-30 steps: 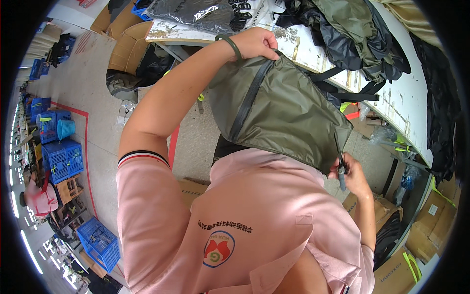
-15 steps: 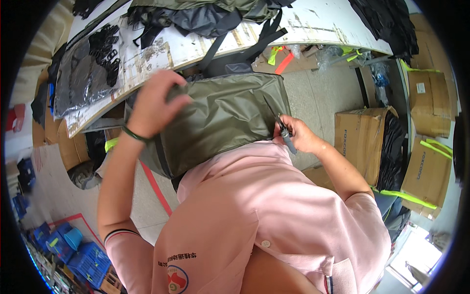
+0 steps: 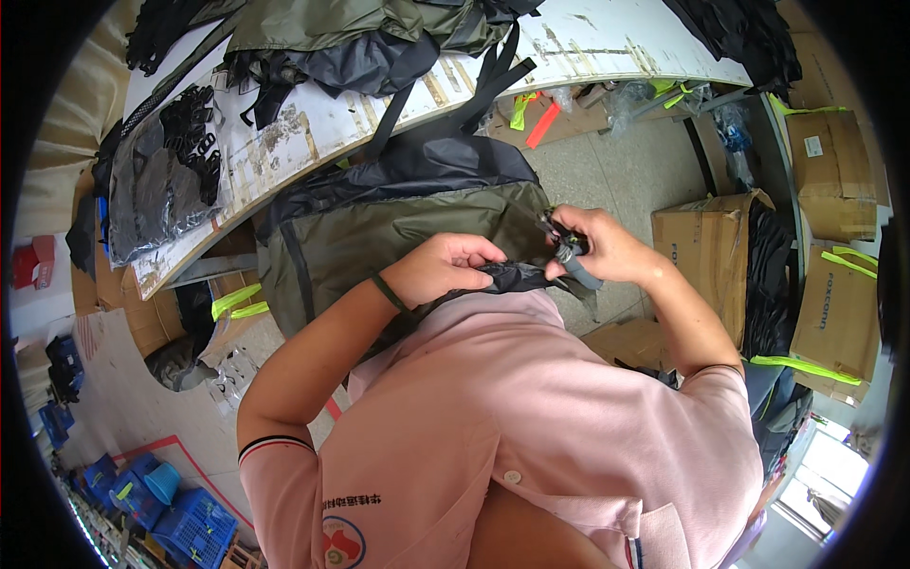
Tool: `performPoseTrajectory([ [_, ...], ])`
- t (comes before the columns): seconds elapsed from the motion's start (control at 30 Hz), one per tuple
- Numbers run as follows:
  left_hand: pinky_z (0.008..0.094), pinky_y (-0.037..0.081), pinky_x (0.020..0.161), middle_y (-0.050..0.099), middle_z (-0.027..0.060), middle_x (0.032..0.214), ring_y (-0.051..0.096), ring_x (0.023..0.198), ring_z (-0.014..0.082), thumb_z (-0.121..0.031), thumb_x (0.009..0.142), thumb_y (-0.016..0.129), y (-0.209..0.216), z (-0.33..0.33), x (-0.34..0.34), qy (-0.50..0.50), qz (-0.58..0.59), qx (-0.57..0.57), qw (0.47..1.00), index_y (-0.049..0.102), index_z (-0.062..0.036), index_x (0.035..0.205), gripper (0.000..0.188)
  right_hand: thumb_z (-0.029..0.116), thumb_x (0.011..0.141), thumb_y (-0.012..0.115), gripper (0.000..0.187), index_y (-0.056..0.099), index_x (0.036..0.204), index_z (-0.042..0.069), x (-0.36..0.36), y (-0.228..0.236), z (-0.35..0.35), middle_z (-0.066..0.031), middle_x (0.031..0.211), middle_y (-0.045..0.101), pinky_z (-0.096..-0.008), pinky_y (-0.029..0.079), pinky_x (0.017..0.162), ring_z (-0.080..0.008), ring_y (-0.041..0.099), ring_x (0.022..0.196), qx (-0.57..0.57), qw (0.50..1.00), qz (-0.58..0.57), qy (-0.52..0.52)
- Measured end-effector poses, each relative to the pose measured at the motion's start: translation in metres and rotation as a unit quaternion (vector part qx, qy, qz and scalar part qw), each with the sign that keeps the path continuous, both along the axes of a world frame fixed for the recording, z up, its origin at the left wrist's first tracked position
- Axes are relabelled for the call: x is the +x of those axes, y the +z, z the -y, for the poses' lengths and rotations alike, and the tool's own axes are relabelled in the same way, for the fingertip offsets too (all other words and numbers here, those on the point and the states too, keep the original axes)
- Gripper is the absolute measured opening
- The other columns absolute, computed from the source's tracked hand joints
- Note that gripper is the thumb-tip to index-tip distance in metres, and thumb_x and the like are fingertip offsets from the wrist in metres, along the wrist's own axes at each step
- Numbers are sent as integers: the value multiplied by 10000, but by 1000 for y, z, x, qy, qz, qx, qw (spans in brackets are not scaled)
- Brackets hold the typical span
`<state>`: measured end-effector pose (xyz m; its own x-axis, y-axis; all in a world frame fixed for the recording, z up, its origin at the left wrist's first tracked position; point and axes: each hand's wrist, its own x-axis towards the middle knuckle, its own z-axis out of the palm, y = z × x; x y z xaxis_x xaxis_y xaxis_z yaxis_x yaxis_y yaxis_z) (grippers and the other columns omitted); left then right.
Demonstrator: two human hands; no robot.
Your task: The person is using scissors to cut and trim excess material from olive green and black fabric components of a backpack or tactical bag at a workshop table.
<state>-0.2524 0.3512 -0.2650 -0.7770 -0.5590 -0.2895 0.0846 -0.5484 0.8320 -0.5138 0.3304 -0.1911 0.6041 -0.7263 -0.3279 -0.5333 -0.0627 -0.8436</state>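
Note:
An olive-green fabric bag (image 3: 379,223) with dark lining and straps lies across my lap, its far part against the table edge. My left hand (image 3: 441,270) is closed in a pinch on a gathered black edge (image 3: 517,277) of the bag, close to my body. Just right of it, my right hand (image 3: 607,248) is closed around scissors with dark grey handles (image 3: 580,272). Their blades are hard to make out among the fingers and the dark fabric. A loose corner of the bag hangs below the right hand.
The worn white table (image 3: 332,133) ahead carries more olive and black bags (image 3: 379,47) and a clear plastic bag of black parts (image 3: 166,180). Cardboard boxes (image 3: 701,256) stand on the right with black fabric and yellow-green strips. Blue crates (image 3: 194,526) sit at lower left.
My left hand has come down and right from above the bag to pinch its black edge. The bag has shifted, showing dark lining. The scissors remain in my right hand, turned and slightly raised.

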Motion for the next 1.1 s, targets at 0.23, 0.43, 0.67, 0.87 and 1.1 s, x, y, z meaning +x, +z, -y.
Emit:
performPoseTrajectory([
  [0.23,204,454,746,624,20,934,564,830,54,21,815,620,-3,1,3,28,-25,15,999,583,2,1129,317,450,577,790,539,507,787,43,-18,29,7,-122,632,552,-444,423,619,-364,574,673,-256,929,-217,154],
  [0.43,211,457,759,631,28,951,571,853,60,18,815,620,-1,1,4,20,-15,18,1000,583,3,1131,319,448,588,786,524,533,799,40,-18,43,5,-132,673,568,-427,432,675,-349,583,721,-256,913,-266,173],
  [0.67,210,455,763,632,28,946,573,848,64,10,815,619,-3,-1,4,17,-23,23,999,591,6,1125,312,466,603,780,517,547,782,41,-16,41,4,-130,669,573,-424,443,677,-345,592,720,-256,907,-275,190],
  [0.87,217,458,774,635,32,954,576,853,68,9,811,622,-2,-1,3,15,-11,21,1000,598,11,1115,305,492,615,772,525,537,747,42,-18,35,3,-133,614,559,-439,452,636,-359,592,674,-258,903,-281,196],
  [1.1,213,454,781,636,20,959,573,862,63,14,807,626,-3,1,4,15,-23,34,999,609,9,1098,291,450,653,763,463,532,744,59,-19,30,2,-134,610,576,-439,456,594,-360,592,649,-257,903,-289,188],
])
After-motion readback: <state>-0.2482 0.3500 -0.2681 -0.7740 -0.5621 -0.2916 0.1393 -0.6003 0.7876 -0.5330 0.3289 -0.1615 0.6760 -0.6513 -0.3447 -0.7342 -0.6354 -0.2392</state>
